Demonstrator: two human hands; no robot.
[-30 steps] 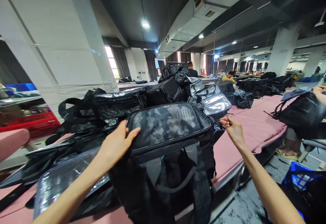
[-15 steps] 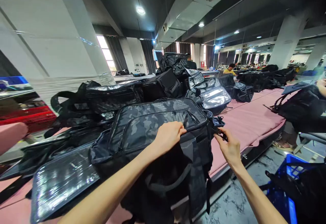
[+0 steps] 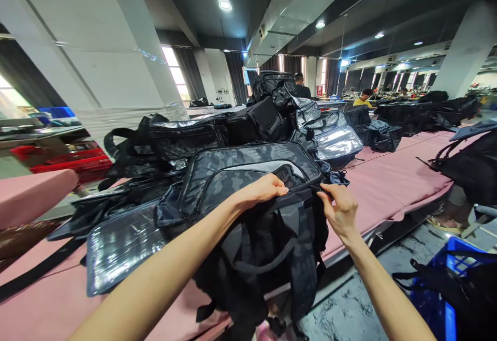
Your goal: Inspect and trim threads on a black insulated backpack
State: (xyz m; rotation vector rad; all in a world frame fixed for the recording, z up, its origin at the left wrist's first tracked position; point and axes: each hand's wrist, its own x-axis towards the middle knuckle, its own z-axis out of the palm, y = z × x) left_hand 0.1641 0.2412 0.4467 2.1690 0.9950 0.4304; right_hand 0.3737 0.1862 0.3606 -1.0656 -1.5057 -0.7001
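A black camouflage-patterned bag (image 3: 229, 178) lies in front of me at the edge of the pink padded table, its straps and a handle loop hanging toward me. Light grey shows along the curved zip opening of its pocket. My left hand (image 3: 266, 188) is closed on the bag's near top edge, fingers pinched on the fabric. At the right corner, my right hand (image 3: 340, 207) pinches a thin dark piece of the bag's edge; the fingers cover most of it. Silver-lined flaps (image 3: 124, 240) of other bags lie open at the left.
More black bags (image 3: 186, 136) are heaped behind. A blue crate (image 3: 450, 273) with black material stands on the floor at right, below a dark bag (image 3: 473, 165). Red crates (image 3: 73, 160) are at far left. A person in yellow (image 3: 363, 99) sits in the background.
My right hand has moved inward and up to the bag's right corner. The pocket opening now shows grey inside. My view has shifted slightly left.
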